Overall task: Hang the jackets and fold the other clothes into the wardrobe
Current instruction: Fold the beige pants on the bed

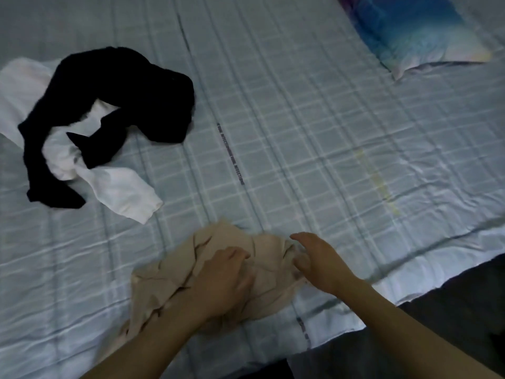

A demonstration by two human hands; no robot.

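Both hands are working at the near edge of the bed, and the beige garment is lying crumpled there on the pale blue checked sheet, close to the person. The left hand is sitting right on top of the bunched cloth, and its fingers are curling down into the fabric, grasping a fold of it. The right hand is coming in at the garment's right edge, palm turned inward, its fingers stretched out and released, touching the cloth at most with the thumb side; whether it is actually pressing is hard to tell through the blur. Both forearms are reaching in bare from the bottom of the view.

Up at the far left of the bed, well apart from the hands, a black garment is sprawling in a loose curve, draping over a white garment whose sleeve end is poking out toward the middle of the bed. At the far right corner a pillow in blue and purple is resting on the sheet
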